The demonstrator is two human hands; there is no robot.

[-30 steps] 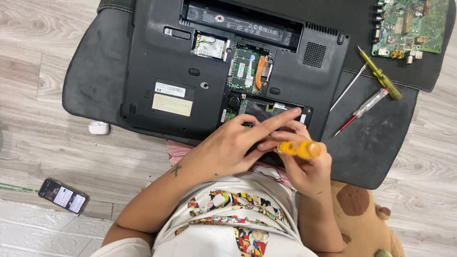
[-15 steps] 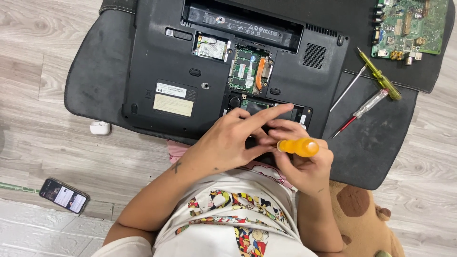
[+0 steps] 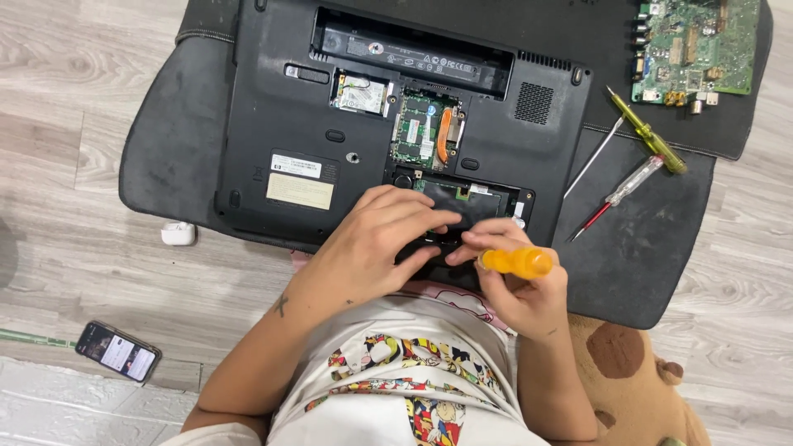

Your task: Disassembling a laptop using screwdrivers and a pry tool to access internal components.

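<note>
A pale wood-plank floor, seen from above, with a dark mat [image 3: 165, 149] spread across it. On the mat a black laptop [image 3: 281, 107] lies bottom-up, its covers off and green boards showing in the open bays.

Both hands work at the open bay [image 3: 479, 202] on the laptop's near edge, just ahead of the person's lap. The left hand [image 3: 376, 244] lies flat and open over the bay's left part, fingers spread and pointing right; it grips nothing that I can see. The right hand [image 3: 516, 285] is closed around a screwdriver [image 3: 516, 262] with an orange handle. The handle's long axis runs left to right, nearly level. Its tip is hidden behind the fingers, which touch the left hand's fingertips over the bay. The bay lies straight ahead of both hands; the left hand covers more of it.

To the right on the mat, two more screwdrivers [image 3: 648, 140] lie aslant, well apart from the hands. A green circuit board [image 3: 702, 45] sits at the far right corner. A phone [image 3: 118, 351] lies on the floor to the left.

Against half a second ago, the left fingers have curled in slightly; the handle has barely shifted.
</note>
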